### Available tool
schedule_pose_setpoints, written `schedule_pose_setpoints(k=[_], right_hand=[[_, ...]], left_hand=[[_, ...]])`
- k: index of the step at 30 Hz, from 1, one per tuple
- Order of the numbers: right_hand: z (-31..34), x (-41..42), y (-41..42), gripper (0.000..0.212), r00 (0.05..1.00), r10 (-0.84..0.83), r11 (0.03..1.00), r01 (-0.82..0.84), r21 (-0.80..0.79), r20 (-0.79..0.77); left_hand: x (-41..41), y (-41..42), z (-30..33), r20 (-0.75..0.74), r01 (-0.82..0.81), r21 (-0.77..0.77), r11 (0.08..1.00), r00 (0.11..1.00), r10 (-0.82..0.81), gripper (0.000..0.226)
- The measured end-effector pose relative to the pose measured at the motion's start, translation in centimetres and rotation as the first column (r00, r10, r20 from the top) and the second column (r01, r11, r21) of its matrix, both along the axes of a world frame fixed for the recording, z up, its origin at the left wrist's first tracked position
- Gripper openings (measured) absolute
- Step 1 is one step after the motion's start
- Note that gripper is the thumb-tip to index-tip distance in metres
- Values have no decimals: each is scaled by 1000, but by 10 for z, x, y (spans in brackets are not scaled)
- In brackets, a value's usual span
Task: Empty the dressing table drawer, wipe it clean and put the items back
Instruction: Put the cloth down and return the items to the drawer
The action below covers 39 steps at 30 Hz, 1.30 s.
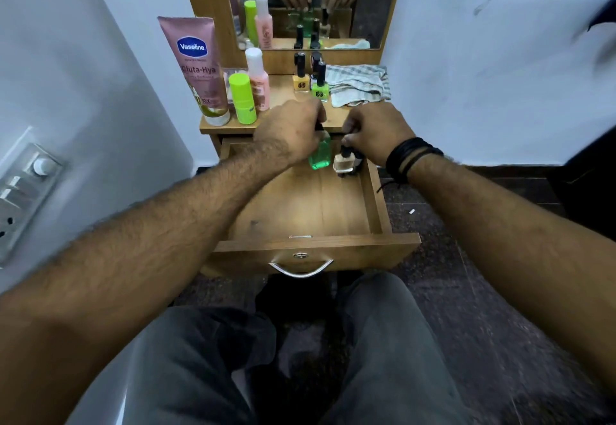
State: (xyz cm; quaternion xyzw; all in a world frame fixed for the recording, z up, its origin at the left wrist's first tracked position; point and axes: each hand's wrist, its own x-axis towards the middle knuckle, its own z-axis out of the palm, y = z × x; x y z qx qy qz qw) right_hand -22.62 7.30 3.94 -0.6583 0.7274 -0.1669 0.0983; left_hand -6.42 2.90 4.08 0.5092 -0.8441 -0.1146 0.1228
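The dressing table drawer (373, 204) stands pulled out over the person's knees, its wooden floor mostly bare. The left hand (293, 131) is closed around the top of a clear green bottle (320, 154), holding it tilted at the far end of the drawer; whether its base touches the drawer floor cannot be told. Just beside it, the right hand (376, 131) pinches the black cap of a pale beige nail polish bottle (343, 163), which stands upright in the far right corner of the drawer, next to a dark item that is mostly hidden.

On the tabletop (283, 91) behind the hands, a pink Vaseline tube (200, 68), a lime green stick (242, 98) and a pink bottle with a white cap (259, 81) stand at the left. A yellow nail polish (300, 74) and a green nail polish (320, 83) stand near the middle, with a crumpled striped cloth (358, 84) lying just to their right. The mirror (366, 1) above reflects the items and both hands.
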Motion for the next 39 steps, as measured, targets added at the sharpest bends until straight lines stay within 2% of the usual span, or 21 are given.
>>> schedule_pose_setpoints(k=[5, 7, 14, 21, 39], right_hand=[[-33, -12, 6, 11, 997, -49, 996, 53, 72, -54], [-44, -16, 6, 12, 996, -65, 994, 70, 85, -66], [-70, -23, 2, 15, 989, -88, 990, 99, 101, -115], [-81, -24, 1, 15, 983, -92, 994, 101, 49, -156], [-84, -24, 6, 21, 979, -96, 994, 104, 37, -182]], left_hand=[[-16, 12, -35, 8, -33, 110, 993, 999, 32, 34], [-22, 14, -47, 28, -39, 114, 993, 999, 36, 39], [-36, 10, -70, 33, -38, 85, 996, 999, 36, 34], [-43, 5, -78, 26, -38, 96, 995, 999, 36, 34], [-45, 4, -78, 22, -20, 108, 994, 1000, 18, 35]])
